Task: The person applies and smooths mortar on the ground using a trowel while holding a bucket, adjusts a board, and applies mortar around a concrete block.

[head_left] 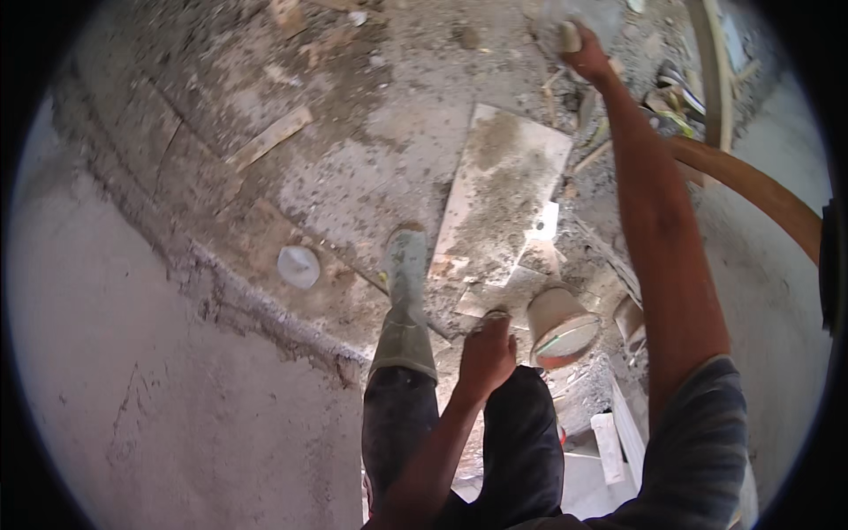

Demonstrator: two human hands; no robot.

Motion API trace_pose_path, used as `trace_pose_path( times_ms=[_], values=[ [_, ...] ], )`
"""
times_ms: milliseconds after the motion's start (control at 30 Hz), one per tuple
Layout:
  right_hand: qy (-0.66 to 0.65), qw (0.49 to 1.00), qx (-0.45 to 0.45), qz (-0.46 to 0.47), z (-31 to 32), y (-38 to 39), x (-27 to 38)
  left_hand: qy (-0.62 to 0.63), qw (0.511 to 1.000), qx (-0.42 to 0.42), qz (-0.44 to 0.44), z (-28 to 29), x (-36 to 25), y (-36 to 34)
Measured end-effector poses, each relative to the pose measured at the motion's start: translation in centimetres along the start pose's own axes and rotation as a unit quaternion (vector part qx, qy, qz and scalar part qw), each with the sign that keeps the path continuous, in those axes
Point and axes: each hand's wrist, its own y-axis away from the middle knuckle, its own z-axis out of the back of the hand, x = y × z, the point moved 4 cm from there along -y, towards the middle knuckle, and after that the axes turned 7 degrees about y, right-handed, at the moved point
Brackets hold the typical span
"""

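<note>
At one o'clock, at nearly full stretch, the right hand (589, 60) has its fingers closed on a pale, rounded piece (570, 37), which shows at the hand's eleven o'clock; blur hides each finger's exact place on it. Reach presumably spares a step. Left hand (488, 355) at five o'clock, beside the dark trouser leg (523, 424), perhaps for balance; cannot tell whether its fingers grasp anything. Bucket (553, 309) at its two o'clock, likely placed for easy access.

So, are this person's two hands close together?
No, the right hand reaches far forward while the left hand is back near the right leg.
</note>
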Motion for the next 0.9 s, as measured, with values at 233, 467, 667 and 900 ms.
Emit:
trace_pose_path(
  times_ms=[233, 467, 667, 900],
  values=[
    [0.335, 0.94, 0.067, 0.001, 14.2, 3.3, -8.8, 0.156, 0.985, 0.076, -0.019, -0.9, -4.4, -3.6],
    [0.523, 0.82, 0.182, -0.145, 13.9, 6.9, -8.7, 0.171, 0.982, 0.067, -0.047, -1.5, -7.5, -5.0],
    [0.543, 0.817, 0.151, -0.124, 13.9, 14.4, 3.6, 0.18, 0.98, 0.086, -0.019, -3.4, -7.5, -5.3],
    [0.363, 0.914, 0.098, -0.151, 17.6, 28.9, 16.7, 0.254, 0.964, 0.085, 0.006, -2.6, -3.9, -6.2]
  ],
)
